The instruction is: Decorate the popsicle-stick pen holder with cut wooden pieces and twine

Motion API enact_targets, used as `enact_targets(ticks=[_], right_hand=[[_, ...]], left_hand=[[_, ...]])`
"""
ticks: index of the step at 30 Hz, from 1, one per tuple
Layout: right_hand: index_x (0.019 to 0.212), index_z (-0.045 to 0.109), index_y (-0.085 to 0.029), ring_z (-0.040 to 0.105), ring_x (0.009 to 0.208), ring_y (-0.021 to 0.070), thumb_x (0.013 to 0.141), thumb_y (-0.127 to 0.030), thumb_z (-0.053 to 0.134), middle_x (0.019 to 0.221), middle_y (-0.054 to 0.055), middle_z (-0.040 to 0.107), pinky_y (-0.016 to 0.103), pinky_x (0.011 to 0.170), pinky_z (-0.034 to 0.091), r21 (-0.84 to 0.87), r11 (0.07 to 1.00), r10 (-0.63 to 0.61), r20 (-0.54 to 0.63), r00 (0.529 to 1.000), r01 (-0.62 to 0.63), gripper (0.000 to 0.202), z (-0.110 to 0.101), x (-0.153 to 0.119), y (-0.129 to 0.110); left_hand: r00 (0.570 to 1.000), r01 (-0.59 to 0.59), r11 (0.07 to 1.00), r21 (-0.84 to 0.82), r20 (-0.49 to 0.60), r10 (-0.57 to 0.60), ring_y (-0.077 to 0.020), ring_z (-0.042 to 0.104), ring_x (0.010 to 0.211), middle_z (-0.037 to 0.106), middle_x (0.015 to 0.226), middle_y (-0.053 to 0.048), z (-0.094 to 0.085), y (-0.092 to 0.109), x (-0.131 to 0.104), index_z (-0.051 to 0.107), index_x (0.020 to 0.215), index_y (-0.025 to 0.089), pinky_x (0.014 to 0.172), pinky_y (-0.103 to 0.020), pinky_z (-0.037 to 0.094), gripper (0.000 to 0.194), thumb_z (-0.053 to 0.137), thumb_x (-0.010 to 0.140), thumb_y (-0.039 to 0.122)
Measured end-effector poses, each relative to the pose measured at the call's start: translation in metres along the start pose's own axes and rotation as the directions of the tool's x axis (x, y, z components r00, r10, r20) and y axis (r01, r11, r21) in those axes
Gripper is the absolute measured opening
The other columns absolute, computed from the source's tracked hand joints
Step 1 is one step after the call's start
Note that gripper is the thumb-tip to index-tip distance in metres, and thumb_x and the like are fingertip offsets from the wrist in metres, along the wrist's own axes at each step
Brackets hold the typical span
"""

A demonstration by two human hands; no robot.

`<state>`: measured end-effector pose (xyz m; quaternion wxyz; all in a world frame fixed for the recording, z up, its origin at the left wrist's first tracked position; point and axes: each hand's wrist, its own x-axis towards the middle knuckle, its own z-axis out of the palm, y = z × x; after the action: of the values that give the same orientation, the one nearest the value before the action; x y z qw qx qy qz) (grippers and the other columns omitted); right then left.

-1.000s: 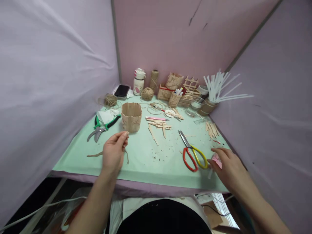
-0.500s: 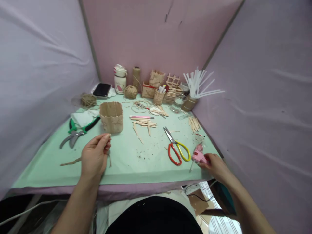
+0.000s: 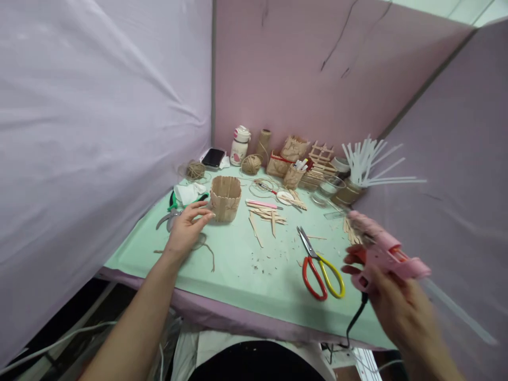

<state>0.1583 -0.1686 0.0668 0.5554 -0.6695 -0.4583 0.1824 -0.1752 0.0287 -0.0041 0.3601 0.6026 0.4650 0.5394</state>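
right hand (image 3: 400,307) holds up a pink plastic glue gun (image 3: 381,251)

from where i stand, the right hand's grip is clamped on the glue gun, fingers wrapped round its handle. it is above the right side of the pale green cloth-covered table (image 3: 238,283), its front end aimed away from the person and clear of the fingers, probably because that end gets hot. a thin black cord (image 3: 354,319) hangs below the handle, seemingly with slack enough to allow the height, and a long translucent stick (image 3: 462,313) sticks out behind.

the left hand (image 3: 186,230) has a loose grip, fingers a little apart, with nothing i can see between them. its fingertips are right beside the tan open-topped box of scalloped wooden strips (image 3: 225,203), which stands upright; i can't tell whether they touch it. a thin brown strand of twine (image 3: 213,260) lies on the table near the wrist.

metal scissors with red and yellow handles (image 3: 313,254) lie between the hands, handles toward the person, a handy way round. flat pale wooden sticks (image 3: 268,212) are heaped farther back, presumably to stay within reach.

i can read no writing: the white lidded bottle (image 3: 239,145) at the back carries a pink print too small to make out.
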Motion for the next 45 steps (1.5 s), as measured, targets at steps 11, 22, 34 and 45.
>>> enact_targets(ticks=[11, 22, 34, 45], right_hand=[[0.095, 0.067, -0.021, 0.065, 0.104, 0.0197, 0.069, -0.042, 0.075, 0.108, 0.004, 0.069, 0.031, 0.086, 0.050, 0.662, 0.670, 0.236, 0.241, 0.941, -0.337, 0.034, 0.213, 0.053, -0.004], [0.083, 0.063, -0.020, 0.065, 0.073, 0.0155, 0.069, -0.043, 0.071, 0.078, 0.000, 0.068, 0.024, 0.060, 0.045, 0.663, 0.663, 0.224, 0.267, 0.937, -0.347, 0.028, 0.235, 0.049, -0.022], [0.082, 0.070, -0.023, 0.068, 0.089, 0.0204, 0.063, -0.037, 0.082, 0.097, 0.002, 0.072, 0.032, 0.073, 0.053, 0.661, 0.570, 0.333, 0.357, 0.872, -0.488, 0.027, 0.150, 0.007, -0.066], [0.096, 0.070, -0.025, 0.062, 0.111, 0.0232, 0.070, -0.038, 0.078, 0.117, 0.002, 0.069, 0.034, 0.082, 0.054, 0.667, 0.579, 0.301, 0.360, 0.883, -0.469, 0.030, 0.152, 0.006, -0.042]], left_hand=[[0.954, -0.107, 0.962, 0.249, 0.300, 0.029, -0.0330, 0.034, 0.141, 0.043, 0.149, -0.011, 0.002, -0.012, 0.026, 0.074, 0.076, 0.019, 0.116, -0.044, 0.027, 0.032, 0.065, 0.073, 0.050], [0.918, -0.015, 0.993, 0.116, 0.394, -0.032, -0.0237, 0.060, 0.104, 0.064, 0.107, -0.009, 0.004, 0.011, 0.013, 0.071, 0.074, 0.017, 0.092, -0.034, 0.045, 0.024, 0.062, 0.077, 0.038], [0.784, 0.277, 0.956, 0.093, 0.553, -0.281, -0.0273, 0.059, 0.113, 0.072, 0.103, -0.007, -0.005, 0.067, -0.033, 0.072, 0.076, 0.021, 0.102, -0.038, 0.040, 0.021, 0.065, 0.076, 0.041], [0.929, -0.088, 0.985, 0.147, 0.370, 0.028, -0.0289, 0.032, 0.143, 0.034, 0.155, -0.008, 0.022, 0.047, -0.056, 0.071, 0.083, 0.021, 0.117, -0.046, 0.025, 0.020, 0.061, 0.084, 0.038]])
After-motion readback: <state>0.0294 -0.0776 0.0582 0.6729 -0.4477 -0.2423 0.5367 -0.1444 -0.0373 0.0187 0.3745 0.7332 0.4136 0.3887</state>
